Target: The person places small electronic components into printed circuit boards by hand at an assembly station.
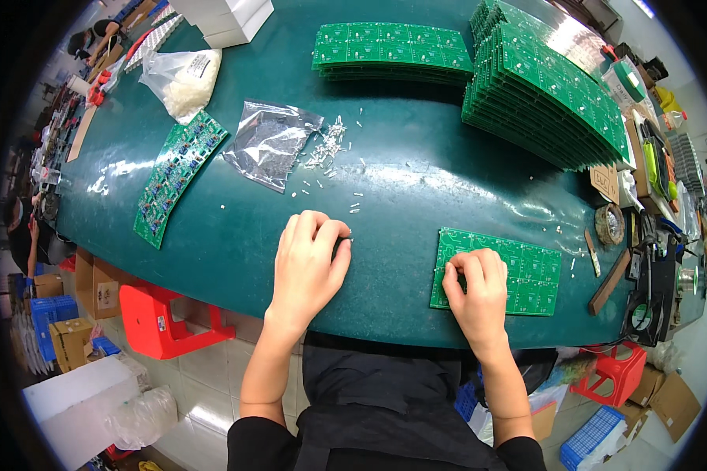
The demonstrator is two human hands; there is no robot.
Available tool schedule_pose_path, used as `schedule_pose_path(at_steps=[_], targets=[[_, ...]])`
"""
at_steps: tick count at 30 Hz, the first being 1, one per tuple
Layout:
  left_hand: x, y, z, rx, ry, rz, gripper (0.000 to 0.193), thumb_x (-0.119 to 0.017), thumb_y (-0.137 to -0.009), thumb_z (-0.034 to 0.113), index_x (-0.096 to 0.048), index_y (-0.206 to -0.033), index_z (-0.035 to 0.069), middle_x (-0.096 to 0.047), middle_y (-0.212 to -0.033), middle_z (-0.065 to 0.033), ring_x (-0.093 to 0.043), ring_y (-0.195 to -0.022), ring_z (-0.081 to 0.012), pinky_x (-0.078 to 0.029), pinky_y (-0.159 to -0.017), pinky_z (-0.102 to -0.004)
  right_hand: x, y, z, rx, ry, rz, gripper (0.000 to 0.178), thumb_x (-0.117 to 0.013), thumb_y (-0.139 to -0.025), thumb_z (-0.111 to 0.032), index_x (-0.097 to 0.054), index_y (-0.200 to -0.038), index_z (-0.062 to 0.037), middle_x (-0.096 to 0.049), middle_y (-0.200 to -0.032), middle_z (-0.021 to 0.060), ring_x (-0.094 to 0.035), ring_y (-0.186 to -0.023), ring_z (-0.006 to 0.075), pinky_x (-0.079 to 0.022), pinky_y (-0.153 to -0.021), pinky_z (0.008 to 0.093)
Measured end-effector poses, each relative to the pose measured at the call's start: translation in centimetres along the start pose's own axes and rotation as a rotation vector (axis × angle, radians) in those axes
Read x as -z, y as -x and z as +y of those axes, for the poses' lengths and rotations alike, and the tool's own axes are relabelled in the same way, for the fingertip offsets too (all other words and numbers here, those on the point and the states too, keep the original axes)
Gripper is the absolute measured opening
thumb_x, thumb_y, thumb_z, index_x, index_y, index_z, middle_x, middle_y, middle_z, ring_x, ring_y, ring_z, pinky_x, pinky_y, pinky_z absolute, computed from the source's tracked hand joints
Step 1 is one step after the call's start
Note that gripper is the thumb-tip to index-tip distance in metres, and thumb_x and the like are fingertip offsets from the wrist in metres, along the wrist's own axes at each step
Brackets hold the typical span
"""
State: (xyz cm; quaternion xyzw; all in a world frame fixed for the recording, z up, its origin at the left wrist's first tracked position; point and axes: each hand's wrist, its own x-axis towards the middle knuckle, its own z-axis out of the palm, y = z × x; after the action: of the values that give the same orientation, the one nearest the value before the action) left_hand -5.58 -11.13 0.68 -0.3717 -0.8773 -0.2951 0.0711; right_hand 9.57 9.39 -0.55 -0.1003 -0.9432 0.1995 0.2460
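Observation:
My left hand (308, 263) is over the green table, thumb and forefinger pinched together; a tiny pale speck shows at the tips, too small to name. Over the left part of a green circuit board panel (532, 275) my right hand (479, 292) is curled, its thumb and fingertips pressed together. What they hold, if anything, is hidden. Beyond my left hand lies a scatter of small white parts (328, 145), with a few strays closer to my fingers. A clear plastic bag (271, 143) lies beside that scatter.
Stacks of green circuit boards (393, 49) stand at the back, with a taller stack (538, 90) at right. A populated board (179, 177) and a bag of white parts (187, 82) lie left. Tape (609, 224) and a solder spool (687, 280) are far right.

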Motion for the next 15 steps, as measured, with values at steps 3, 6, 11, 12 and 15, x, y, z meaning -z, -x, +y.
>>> schedule_pose_path(at_steps=[3,6,11,12,15], targets=[[-0.1,0.0,0.0,-0.030,0.000,-0.033,0.011,-0.070,-0.083,0.004,-0.064,-0.092,0.007,-0.056,-0.093,-0.0071,-0.056,-0.088,-0.0265,-0.048,-0.080,-0.0395,0.2,-0.4,-0.4,0.005,-0.004,-0.001,0.019,-0.075,-0.078,-0.001,-0.062,-0.091,-0.0068,-0.058,-0.087,0.0071,-0.059,-0.083,0.0270,-0.043,-0.076,0.0396],[-0.4,-0.2,0.0,-0.050,-0.004,-0.055,0.012,-0.070,-0.081,0.003,-0.064,-0.091,0.006,-0.055,-0.093,-0.0079,-0.056,-0.089,-0.0274,-0.048,-0.080,-0.0395,0.2,-0.3,0.1,-0.030,-0.065,-0.027,0.019,-0.075,-0.079,-0.002,-0.063,-0.092,-0.0067,-0.058,-0.088,0.0073,-0.059,-0.084,0.0273,-0.043,-0.076,0.0400],[-1.3,-0.2,0.2,-0.064,-0.066,-0.054,0.014,-0.070,-0.079,0.000,-0.061,-0.089,0.005,-0.055,-0.093,-0.0090,-0.056,-0.089,-0.0282,-0.048,-0.078,-0.0399,0.3,-0.1,0.0,-0.032,-0.064,-0.023,0.017,-0.074,-0.080,-0.002,-0.064,-0.093,-0.0068,-0.058,-0.087,0.0073,-0.059,-0.084,0.0275,-0.043,-0.076,0.0400],[-1.3,-0.2,0.2,-0.061,-0.062,-0.038,0.015,-0.070,-0.080,0.000,-0.060,-0.090,0.005,-0.056,-0.094,-0.0096,-0.057,-0.090,-0.0286,-0.048,-0.079,-0.0394,0.4,-0.2,0.0,-0.028,-0.067,-0.026,0.017,-0.074,-0.081,-0.003,-0.064,-0.093,-0.0070,-0.058,-0.087,0.0071,-0.059,-0.084,0.0275,-0.043,-0.076,0.0399],[-1.3,-0.3,1.1,-0.047,0.061,-0.013,0.014,-0.069,-0.082,0.000,-0.060,-0.093,0.003,-0.057,-0.096,-0.0106,-0.058,-0.089,-0.0279,-0.049,-0.079,-0.0374,0.7,-0.4,0.2,-0.023,-0.073,-0.041,0.015,-0.074,-0.082,-0.004,-0.064,-0.092,-0.0077,-0.059,-0.087,0.0065,-0.059,-0.084,0.0273,-0.043,-0.076,0.0399]])
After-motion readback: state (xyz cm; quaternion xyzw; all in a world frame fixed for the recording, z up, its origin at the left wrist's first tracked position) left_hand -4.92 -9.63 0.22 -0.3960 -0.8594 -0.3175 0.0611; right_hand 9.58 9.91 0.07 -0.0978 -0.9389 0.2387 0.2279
